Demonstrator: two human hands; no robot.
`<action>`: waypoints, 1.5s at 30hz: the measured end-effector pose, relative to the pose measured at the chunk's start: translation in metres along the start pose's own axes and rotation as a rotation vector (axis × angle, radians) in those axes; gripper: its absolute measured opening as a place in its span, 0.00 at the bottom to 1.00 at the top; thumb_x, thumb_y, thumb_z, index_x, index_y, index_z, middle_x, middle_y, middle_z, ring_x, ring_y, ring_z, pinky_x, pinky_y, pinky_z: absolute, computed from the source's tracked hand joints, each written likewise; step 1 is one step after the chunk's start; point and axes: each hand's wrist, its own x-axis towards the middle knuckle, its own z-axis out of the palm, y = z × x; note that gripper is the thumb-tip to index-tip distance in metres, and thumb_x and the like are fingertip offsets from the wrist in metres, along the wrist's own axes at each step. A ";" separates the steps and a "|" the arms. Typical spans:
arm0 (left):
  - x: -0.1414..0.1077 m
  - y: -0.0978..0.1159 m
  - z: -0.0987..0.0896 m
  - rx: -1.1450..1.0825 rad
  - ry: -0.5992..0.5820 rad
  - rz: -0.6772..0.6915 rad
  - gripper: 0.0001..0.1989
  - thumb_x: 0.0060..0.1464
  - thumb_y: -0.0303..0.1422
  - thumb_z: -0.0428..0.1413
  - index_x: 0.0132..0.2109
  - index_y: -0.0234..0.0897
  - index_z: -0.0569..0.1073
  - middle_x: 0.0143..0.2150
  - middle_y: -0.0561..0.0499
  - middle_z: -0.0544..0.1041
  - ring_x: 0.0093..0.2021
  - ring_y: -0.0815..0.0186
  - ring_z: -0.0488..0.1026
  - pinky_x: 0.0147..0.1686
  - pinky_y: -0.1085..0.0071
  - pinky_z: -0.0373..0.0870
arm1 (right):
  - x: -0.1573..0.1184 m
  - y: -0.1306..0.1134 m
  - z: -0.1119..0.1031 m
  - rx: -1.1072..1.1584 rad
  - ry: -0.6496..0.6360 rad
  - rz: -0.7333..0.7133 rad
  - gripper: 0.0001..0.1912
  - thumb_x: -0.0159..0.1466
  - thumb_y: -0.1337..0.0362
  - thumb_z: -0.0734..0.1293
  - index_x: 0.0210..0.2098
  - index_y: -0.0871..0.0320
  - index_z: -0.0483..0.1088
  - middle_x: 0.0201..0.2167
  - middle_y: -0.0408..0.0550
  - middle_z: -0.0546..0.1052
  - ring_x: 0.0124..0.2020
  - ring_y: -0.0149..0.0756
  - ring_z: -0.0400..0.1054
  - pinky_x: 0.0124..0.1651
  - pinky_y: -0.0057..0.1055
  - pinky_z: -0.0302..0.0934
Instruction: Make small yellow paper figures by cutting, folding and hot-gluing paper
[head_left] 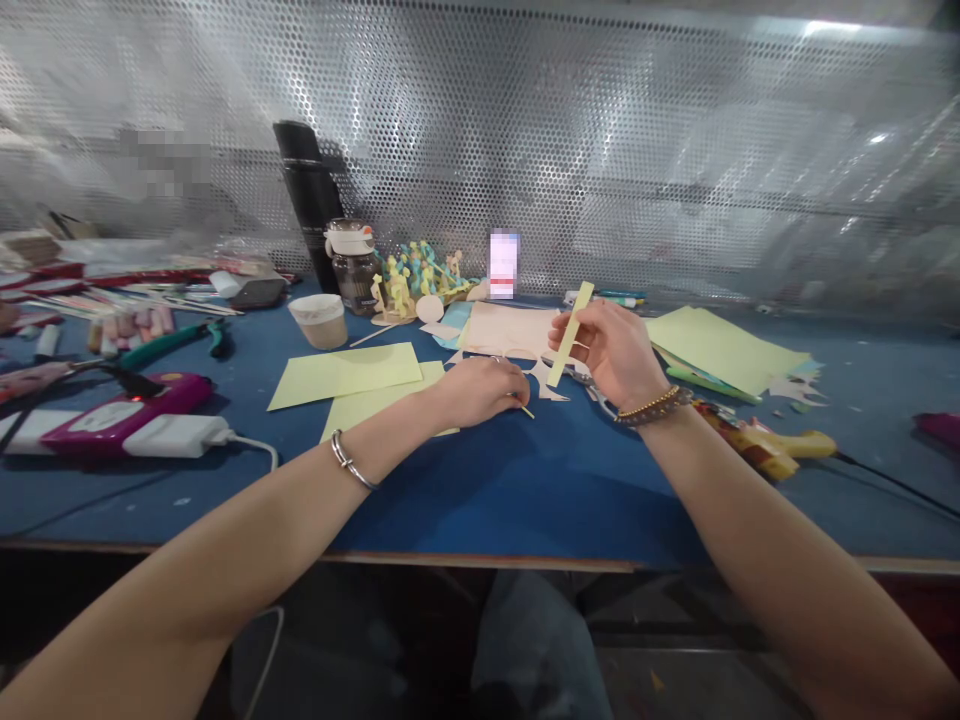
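Note:
My right hand (611,350) is raised above the table, with a pale yellow paper strip (568,340) pinched upright between thumb and fingers. To its left, my left hand (487,388) stays low over the blue tabletop, fingers closed round a thin yellowish stick (528,411); only its end shows. Yellow paper sheets (345,372) lie beside my left forearm. Beyond my hands are pale pink paper (506,328) and cut scraps (550,385). Metal scissors (600,398) lie partly hidden below my right hand.
Left are a purple power strip (112,415), green-handled pliers (161,345), a cup (319,320) and a lidded bottle (354,270). Curled paper pieces (420,275) stand at the back. Right are more yellow sheets (727,345) and a yellow glue gun (780,448) with its cord.

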 end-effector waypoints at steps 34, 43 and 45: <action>0.005 -0.008 -0.004 -1.506 0.656 -0.476 0.07 0.52 0.35 0.58 0.35 0.35 0.74 0.40 0.47 0.76 0.41 0.69 0.73 0.44 0.71 0.69 | -0.006 0.009 0.003 -0.030 -0.327 0.122 0.10 0.56 0.65 0.66 0.25 0.56 0.58 0.37 0.46 0.77 0.34 0.34 0.73 0.40 0.35 0.67; 0.008 -0.001 -0.007 -1.418 0.611 -0.467 0.13 0.58 0.33 0.49 0.47 0.35 0.72 0.23 0.57 0.60 0.22 0.75 0.58 0.26 0.75 0.59 | -0.004 0.012 0.003 -0.121 -0.213 0.097 0.12 0.53 0.64 0.69 0.31 0.56 0.61 0.24 0.41 0.76 0.23 0.30 0.71 0.34 0.32 0.67; 0.009 0.002 -0.007 -1.442 0.584 -0.456 0.13 0.59 0.33 0.48 0.47 0.34 0.72 0.22 0.57 0.57 0.19 0.76 0.52 0.21 0.74 0.51 | -0.004 0.012 0.004 -0.131 -0.182 0.082 0.11 0.53 0.64 0.70 0.31 0.56 0.62 0.23 0.41 0.76 0.23 0.30 0.71 0.32 0.31 0.68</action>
